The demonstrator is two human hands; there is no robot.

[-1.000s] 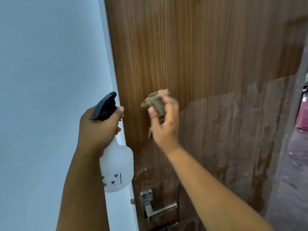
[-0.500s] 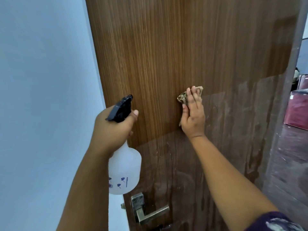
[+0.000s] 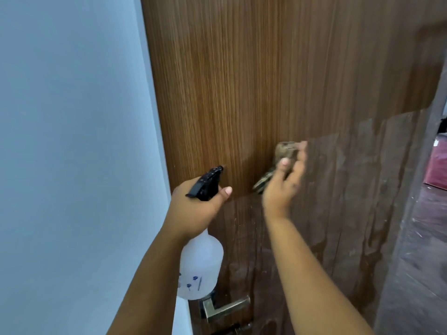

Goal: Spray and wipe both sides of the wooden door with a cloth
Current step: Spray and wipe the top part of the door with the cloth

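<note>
The wooden door [image 3: 254, 81] fills the middle of the head view; its lower part looks darker and wet with streaks. My right hand [image 3: 283, 187] holds a crumpled brown cloth [image 3: 283, 151] against the door at the boundary between the dry and wet areas. My left hand [image 3: 193, 209] grips the neck of a white spray bottle [image 3: 200, 267] with a black trigger head [image 3: 208, 182] pointing up at the door. The bottle hangs below my fist, just left of the door's edge.
A pale blue wall [image 3: 72, 141] stands at the left. A metal lever handle [image 3: 225, 308] sits low on the door beneath the bottle. At the right, past the door's edge, are a dusty dark floor [image 3: 423, 250] and a red object [image 3: 437, 168].
My right hand has swept the cloth right across the door and then down and left a little. My left hand with the bottle has stayed about level.
</note>
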